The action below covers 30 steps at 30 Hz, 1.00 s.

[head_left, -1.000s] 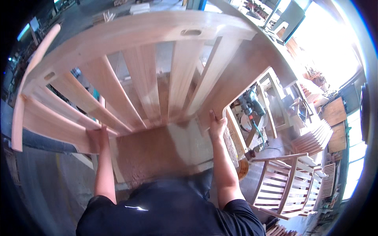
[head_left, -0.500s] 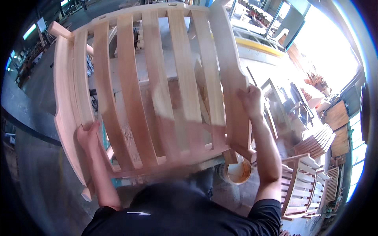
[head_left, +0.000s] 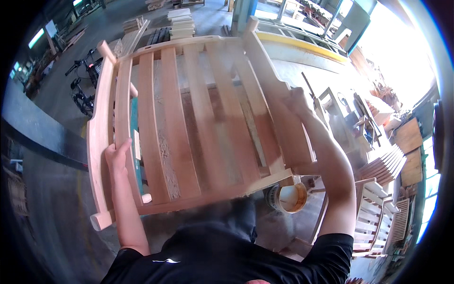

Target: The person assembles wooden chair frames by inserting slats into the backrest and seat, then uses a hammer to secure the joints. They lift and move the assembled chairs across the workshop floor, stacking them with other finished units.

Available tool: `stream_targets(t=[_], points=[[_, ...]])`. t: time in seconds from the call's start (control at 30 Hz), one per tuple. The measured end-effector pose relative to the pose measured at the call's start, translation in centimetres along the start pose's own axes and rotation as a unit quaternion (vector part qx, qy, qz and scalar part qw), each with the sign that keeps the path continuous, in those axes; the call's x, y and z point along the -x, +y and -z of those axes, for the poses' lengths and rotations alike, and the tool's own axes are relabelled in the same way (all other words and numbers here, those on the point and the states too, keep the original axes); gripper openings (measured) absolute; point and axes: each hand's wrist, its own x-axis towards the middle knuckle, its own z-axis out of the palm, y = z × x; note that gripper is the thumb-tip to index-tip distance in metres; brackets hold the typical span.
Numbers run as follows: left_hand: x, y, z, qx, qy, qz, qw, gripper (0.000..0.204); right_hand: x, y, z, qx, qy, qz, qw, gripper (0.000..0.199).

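Observation:
A pale wooden slatted frame [head_left: 175, 128] with curved side boards and short round posts spans the space in front of me; it looks like a piece of slatted furniture. My left hand [head_left: 118, 156] grips its left side, fingers wrapped around the board and thumb up beside the slat. On the opposite side, my right hand [head_left: 300, 102] is closed over the top of the wide right side board [head_left: 286, 118]. The fingers of both hands are partly hidden by the wood.
An open bucket [head_left: 288, 196] with pale contents stands below the frame's near right corner. Slatted wooden pieces [head_left: 373, 217] are stacked at the right. A bicycle [head_left: 85, 90] is at the far left, and stacked boards [head_left: 181, 23] lie at the back.
The frame's far end has come down in view, showing more floor, the bicycle and boards behind it. Its left side has shifted right. Both hands keep their grip.

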Motion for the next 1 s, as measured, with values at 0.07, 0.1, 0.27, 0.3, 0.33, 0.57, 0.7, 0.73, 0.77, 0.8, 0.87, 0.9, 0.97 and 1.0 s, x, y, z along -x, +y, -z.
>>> stream_targets(t=[0.07, 0.1, 0.27, 0.3, 0.33, 0.57, 0.7, 0.73, 0.77, 0.8, 0.87, 0.9, 0.97, 1.0], points=[[-0.1, 0.9, -1.4, -0.007, -0.028, 0.008, 1.0, 0.032, 0.4, -0.4, 0.8, -0.037, 0.014, -0.049, 0.998, 0.031], [-0.9, -0.1, -1.0, -0.019, -0.02, 0.02, 0.999, 0.034, 0.9, -1.8, 1.8, -0.047, 0.011, -0.063, 0.997, 0.032], [-0.8, -0.6, -2.3, -0.081, -0.04, -0.007, 0.996, 0.036, -1.5, 1.6, 0.0, -0.026, -0.038, 0.047, 0.998, 0.033], [-1.4, -0.8, -2.3, -0.094, -0.038, -0.006, 0.995, 0.037, -1.6, 1.2, 0.5, 0.019, -0.062, 0.06, 0.996, 0.032], [-2.0, -1.0, -2.5, -0.107, -0.039, -0.005, 0.993, 0.037, -2.2, 1.0, 1.1, 0.064, -0.088, 0.07, 0.992, 0.032], [1.8, -3.0, -1.6, -0.355, 0.069, -0.193, 0.912, 0.079, 4.0, 12.6, 3.5, -0.37, -0.155, -0.045, 0.915, 0.031], [15.6, 2.8, -8.2, -0.297, -0.088, -0.284, 0.907, 0.098, 13.7, 19.5, -4.9, -0.043, -0.018, -0.082, 0.996, 0.023], [17.7, 2.5, -10.0, -0.298, -0.148, -0.321, 0.886, 0.1, 15.7, 19.3, -5.6, -0.048, -0.111, -0.121, 0.985, 0.027], [19.3, 2.4, -11.7, -0.298, -0.21, -0.358, 0.86, 0.103, 17.5, 19.6, -7.3, -0.071, -0.119, -0.143, 0.98, 0.03], [21.0, 2.4, -13.0, -0.378, -0.235, -0.365, 0.817, 0.103, 18.5, 18.2, -8.5, -0.041, -0.121, -0.151, 0.98, 0.034], [23.2, 2.4, -15.0, -0.496, -0.244, -0.377, 0.743, 0.104, 19.9, 17.7, -11.3, -0.039, -0.159, -0.156, 0.974, 0.037], [23.5, 1.6, -15.7, -0.532, -0.224, -0.383, 0.721, 0.105, 20.0, 17.4, -12.9, -0.029, -0.121, -0.146, 0.981, 0.038], [24.2, 0.9, -16.7, -0.566, -0.196, -0.386, 0.702, 0.106, 20.5, 18.2, -14.6, -0.018, -0.095, -0.143, 0.985, 0.034], [24.6, 0.9, -16.9, -0.564, -0.187, -0.384, 0.707, 0.106, 20.8, 18.8, -15.3, -0.01, -0.071, -0.136, 0.988, 0.03]])
